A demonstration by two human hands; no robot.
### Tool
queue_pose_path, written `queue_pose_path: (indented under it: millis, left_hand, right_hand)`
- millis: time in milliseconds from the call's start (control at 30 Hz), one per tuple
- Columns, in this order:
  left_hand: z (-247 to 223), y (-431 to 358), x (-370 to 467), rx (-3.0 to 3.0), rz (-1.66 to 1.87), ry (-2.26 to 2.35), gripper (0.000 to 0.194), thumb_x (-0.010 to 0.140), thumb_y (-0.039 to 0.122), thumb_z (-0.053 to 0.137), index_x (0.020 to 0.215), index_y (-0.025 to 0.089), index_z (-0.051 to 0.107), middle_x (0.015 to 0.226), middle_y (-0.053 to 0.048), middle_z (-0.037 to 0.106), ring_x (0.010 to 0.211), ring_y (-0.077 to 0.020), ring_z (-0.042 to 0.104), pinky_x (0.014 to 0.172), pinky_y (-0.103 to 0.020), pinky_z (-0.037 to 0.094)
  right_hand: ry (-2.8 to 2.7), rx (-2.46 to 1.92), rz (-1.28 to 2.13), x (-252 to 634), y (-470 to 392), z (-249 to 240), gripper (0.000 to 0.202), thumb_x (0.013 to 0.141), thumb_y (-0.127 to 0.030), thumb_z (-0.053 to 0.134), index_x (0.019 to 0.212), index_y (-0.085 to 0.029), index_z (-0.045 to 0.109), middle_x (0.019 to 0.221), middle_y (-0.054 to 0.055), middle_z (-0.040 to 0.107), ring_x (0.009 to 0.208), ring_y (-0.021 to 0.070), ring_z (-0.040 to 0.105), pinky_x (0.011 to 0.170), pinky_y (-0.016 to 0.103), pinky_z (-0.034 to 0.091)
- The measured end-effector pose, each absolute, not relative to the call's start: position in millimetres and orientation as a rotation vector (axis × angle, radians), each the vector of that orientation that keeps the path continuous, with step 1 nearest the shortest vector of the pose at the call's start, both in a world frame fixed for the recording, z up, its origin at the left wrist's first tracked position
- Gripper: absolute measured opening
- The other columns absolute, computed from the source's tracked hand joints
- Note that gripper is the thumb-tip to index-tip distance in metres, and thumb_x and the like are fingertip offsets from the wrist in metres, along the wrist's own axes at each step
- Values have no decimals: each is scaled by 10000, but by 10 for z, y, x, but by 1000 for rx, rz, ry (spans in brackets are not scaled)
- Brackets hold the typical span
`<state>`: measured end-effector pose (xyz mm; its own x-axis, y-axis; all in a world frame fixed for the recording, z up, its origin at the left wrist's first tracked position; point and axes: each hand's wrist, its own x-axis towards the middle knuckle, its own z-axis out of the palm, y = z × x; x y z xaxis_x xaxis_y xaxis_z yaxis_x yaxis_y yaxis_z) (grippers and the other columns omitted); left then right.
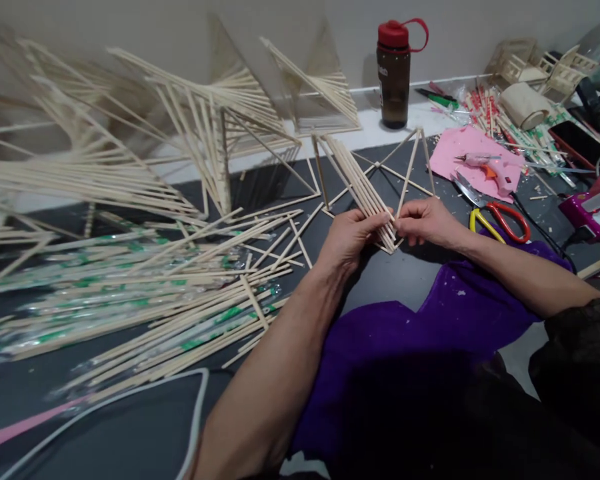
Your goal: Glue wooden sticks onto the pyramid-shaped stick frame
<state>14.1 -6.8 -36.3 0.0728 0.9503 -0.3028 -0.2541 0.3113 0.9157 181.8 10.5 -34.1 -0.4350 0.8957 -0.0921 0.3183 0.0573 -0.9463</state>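
A small frame of wooden sticks (pixel 363 180) stands on the dark table, with several sticks laid side by side on a slant across it. My left hand (pixel 353 237) is wrapped round the lower end of that slanted row, its thumb on top. Close beside it, my right hand (pixel 423 223) pinches at the lower right corner of the frame, fingertips together; whether it holds the frame or a separate stick is too small to tell. To the right of the frame, a pink glue gun (pixel 495 170) lies on a pink cloth (pixel 450 152).
Finished stick structures (pixel 235 93) stand at the back left. Loose and wrapped sticks (pixel 180 300) cover the left. A bottle (pixel 394 83) stands behind. Scissors (pixel 510 223), a phone (pixel 577 143) and purple cloth (pixel 380 327) lie to the right and in front.
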Motion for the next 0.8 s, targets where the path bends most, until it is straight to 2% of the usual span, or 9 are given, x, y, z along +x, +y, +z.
queue_pose_path:
  millis: [133,300,500,667,800]
  left_hand:
    - [-320,-79,114,775,1108,1155,353,508,262,851,819,148,728,640,0,685,539,-113,590,513,-224,481]
    - [-279,-85,93,798,1179,1179,308,536,245,819,810,157,710,649,10,693,556,-114,607,526,-214,496]
    - [-224,-79,-1,844,1164,1197,309,523,226,826,813,166,739,688,0,724,582,-114,634,546,-204,502]
    - [-192,-69,-77,863,1136,1197,297,516,222,835,796,163,753,678,-2,721,558,-93,618,518,-178,469]
    - [-199,-68,-80,881,1133,1220,292,531,237,814,810,173,753,674,-1,713,543,-108,617,503,-204,474]
  right_hand:
    - [-1843,-1202,1382,1831,82,-388,167,801,-291,615,726,-142,630,501,-29,577,439,72,553,410,169,388]
    - [-1921,-1173,1385,1840,37,-355,213,818,-332,586,777,-134,654,580,-17,597,472,86,563,444,196,395]
    - [-2115,-1064,1229,1867,-62,-234,183,839,-270,595,821,-132,714,614,-35,618,492,53,539,544,189,384]
    - [-2167,-850,1200,1967,-213,-18,163,800,-265,635,734,-139,715,639,-1,659,560,70,557,549,197,391]
    - [-2000,-753,1426,2061,-284,153,110,749,-229,669,674,-151,652,596,-29,623,509,58,550,481,177,401]
